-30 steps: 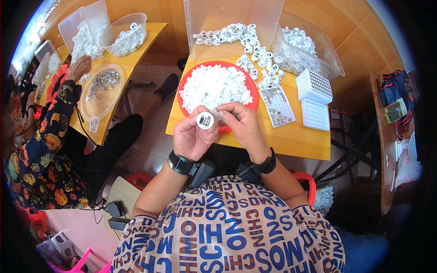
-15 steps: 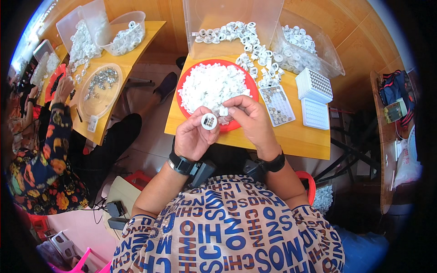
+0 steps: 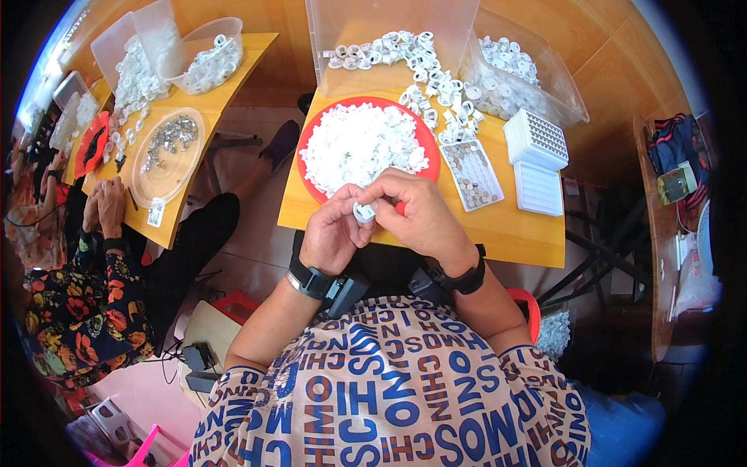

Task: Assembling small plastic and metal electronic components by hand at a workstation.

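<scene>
My left hand (image 3: 327, 236) pinches a small round white plastic housing (image 3: 363, 212), held over the table's front edge. My right hand (image 3: 420, 220) meets it from the other side, its thumb and fingers closed at the housing's upper edge. A small white piece seems to lie on the housing, but my right fingers partly hide it. Just beyond my hands is a red round tray (image 3: 430, 144) heaped with small white plastic pieces (image 3: 358, 144). To its right, a shallow white tray (image 3: 492, 201) holds several grey round discs, like button cells.
White ring-shaped parts (image 3: 447, 89) lie scattered behind the red tray, by a clear bin (image 3: 564, 89). Stacked white trays (image 3: 537, 140) stand at the right. At the left table, a co-worker's hands (image 3: 107, 204) are near a clear round dish (image 3: 144, 187) of metal bits.
My right hand has brought the small white piece to the housing, and both hands have come together. The housing has tilted, hiding the metal inside. The co-worker's hands have come together nearer the table edge.
</scene>
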`<state>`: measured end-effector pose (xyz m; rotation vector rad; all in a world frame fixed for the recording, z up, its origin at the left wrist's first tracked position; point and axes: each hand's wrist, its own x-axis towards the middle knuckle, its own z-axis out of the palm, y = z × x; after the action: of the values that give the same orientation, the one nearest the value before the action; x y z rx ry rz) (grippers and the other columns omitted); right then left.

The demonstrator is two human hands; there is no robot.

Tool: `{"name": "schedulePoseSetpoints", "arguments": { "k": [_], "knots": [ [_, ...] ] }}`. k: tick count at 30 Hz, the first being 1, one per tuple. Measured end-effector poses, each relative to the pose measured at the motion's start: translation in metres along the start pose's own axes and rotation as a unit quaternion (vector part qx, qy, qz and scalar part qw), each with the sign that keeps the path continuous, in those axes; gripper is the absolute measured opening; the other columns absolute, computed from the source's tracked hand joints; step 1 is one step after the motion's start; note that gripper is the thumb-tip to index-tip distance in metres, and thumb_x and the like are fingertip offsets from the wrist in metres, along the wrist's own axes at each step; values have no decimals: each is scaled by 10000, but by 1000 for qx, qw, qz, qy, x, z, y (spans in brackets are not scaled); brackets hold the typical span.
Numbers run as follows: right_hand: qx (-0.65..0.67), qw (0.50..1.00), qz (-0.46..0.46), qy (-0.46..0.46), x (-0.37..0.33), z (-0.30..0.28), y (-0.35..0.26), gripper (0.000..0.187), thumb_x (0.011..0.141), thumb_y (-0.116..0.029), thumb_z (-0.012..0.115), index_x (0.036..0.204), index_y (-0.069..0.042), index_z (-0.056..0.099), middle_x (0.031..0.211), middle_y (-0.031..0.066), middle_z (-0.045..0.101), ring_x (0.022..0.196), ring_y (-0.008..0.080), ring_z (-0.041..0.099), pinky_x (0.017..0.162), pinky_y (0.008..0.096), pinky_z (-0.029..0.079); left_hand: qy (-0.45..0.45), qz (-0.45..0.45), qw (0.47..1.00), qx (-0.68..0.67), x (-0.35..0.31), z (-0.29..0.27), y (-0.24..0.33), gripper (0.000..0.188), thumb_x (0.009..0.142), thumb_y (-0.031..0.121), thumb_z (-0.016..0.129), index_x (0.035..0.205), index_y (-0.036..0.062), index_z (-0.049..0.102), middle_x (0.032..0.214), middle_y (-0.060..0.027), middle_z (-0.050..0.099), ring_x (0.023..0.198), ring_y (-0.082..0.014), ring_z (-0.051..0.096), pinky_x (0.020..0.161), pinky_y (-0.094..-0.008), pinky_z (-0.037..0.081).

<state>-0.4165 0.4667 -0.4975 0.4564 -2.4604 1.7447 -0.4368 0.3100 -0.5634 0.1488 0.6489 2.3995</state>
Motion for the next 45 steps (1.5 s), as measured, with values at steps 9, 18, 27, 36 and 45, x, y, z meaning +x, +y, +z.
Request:
{"name": "schedulePoseSetpoints", "arguments": {
  "k": [9, 18, 27, 36, 45],
  "knots": [
    [-23, 998, -51, 18, -3, 1, -1, 73, 826, 16, 604, 883, -7, 641, 838, 121, 622, 725, 257, 642, 636, 312, 504, 14, -6, 1000, 18, -2, 1, 0, 183, 946, 216, 486, 984, 43, 531, 792, -67, 592, 606, -152, 538, 542, -232, 403],
    [-116, 986, -103, 54, -6, 12, -1, 107, 787, 36, 600, 874, -20, 623, 843, 122, 597, 771, 297, 606, 674, 355, 503, 84, -31, 996, -18, -5, 7, 1, 185, 975, 221, 431, 1015, 70, 530, 843, -49, 598, 667, -137, 548, 578, -231, 428],
    [-106, 986, -106, 69, -7, 13, -2, 106, 772, 6, 639, 874, -20, 621, 857, 119, 608, 805, 292, 603, 695, 360, 502, 62, -20, 997, -47, -4, 3, 1, 208, 997, 243, 408, 1045, 70, 511, 925, -52, 600, 766, -119, 576, 680, -260, 470],
    [-88, 988, -101, 70, -7, 15, 0, 133, 770, 12, 654, 892, -38, 636, 823, 106, 612, 766, 265, 611, 661, 335, 502, 51, -3, 998, -34, -4, 2, 1, 194, 997, 227, 416, 1064, 66, 501, 947, -53, 591, 777, -124, 581, 680, -257, 486],
    [137, 989, 53, 33, -9, 6, 4, 170, 813, 43, 642, 976, -1, 625, 818, 36, 637, 708, 81, 604, 639, 234, 503, 1, -2, 1000, -26, -3, -1, 3, 177, 984, 214, 459, 1056, 58, 504, 943, -56, 596, 759, -128, 588, 655, -239, 488]
  ]
}}
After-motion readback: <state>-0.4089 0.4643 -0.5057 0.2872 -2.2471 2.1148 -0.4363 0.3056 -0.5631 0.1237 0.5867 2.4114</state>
